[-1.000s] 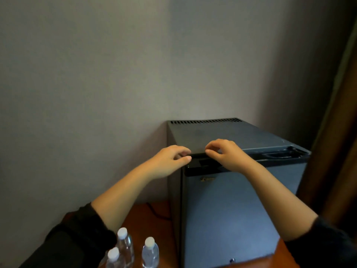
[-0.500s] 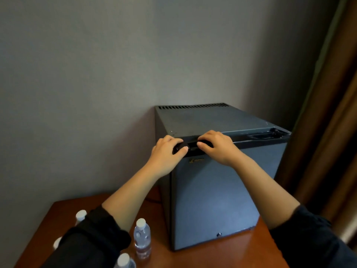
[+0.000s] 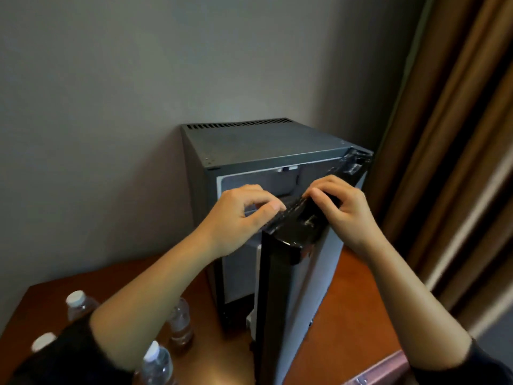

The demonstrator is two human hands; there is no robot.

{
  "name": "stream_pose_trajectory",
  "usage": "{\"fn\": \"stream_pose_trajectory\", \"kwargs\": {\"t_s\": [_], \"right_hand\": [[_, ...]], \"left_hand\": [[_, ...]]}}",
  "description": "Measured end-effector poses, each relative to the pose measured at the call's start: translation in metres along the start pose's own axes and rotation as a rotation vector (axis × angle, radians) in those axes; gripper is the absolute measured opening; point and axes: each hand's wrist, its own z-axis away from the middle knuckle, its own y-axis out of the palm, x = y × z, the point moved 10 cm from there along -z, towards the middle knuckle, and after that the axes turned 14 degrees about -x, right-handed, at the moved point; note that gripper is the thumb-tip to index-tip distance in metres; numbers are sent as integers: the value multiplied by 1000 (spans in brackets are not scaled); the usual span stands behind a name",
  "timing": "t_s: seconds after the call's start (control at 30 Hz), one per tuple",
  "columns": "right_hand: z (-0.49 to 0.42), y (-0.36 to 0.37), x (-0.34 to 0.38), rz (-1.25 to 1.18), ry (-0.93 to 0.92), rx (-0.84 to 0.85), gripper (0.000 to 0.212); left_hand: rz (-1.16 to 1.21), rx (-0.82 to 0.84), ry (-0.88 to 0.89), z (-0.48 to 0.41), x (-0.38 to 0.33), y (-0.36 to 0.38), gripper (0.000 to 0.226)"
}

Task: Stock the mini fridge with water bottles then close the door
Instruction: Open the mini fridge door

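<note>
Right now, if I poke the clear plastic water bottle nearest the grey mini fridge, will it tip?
That clear plastic water bottle stands tall and narrow, so probably yes. Lying down, its round body may roll on the smooth wooden table.

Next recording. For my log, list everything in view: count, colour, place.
mini fridge: one, dark grey, on the table by the wall
door: one, black edge, open, edge toward the camera
water bottles: four, clear, white caps where visible, on the table left of the fridge
table: one, reddish-brown wood
wall: grey, behind
curtain: brown, right
left hand: grips the door's top edge
right hand: grips the door's top edge
sleeves: two, black, bottom corners
</note>
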Motion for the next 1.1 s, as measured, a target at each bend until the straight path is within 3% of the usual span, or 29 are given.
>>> {"fn": "stream_pose_trajectory", "kwargs": {"t_s": [0.17,0.43,0.53,0.67,0.9,1.1], "right_hand": [[16,-53,0,89,39,50,41],[35,-140,-15,277,195,110,33],[42,-172,-21,412,261,169,22],[43,-200,-26,689,239,267,25],[45,-250,-71,927,335,121,32],[40,-281,-114,934,418,-94,30]], "left_hand": [[-59,182,93,-23,-23,66,49],[-328,431,443,-54,-71,184,49],[-332,491,491,-62,-80,217,40],[-331,515,499,-64,-91,250,42],[-370,510,538,-87,-118,303,44],[-371,501,472,-113,-122,345,44]]}}
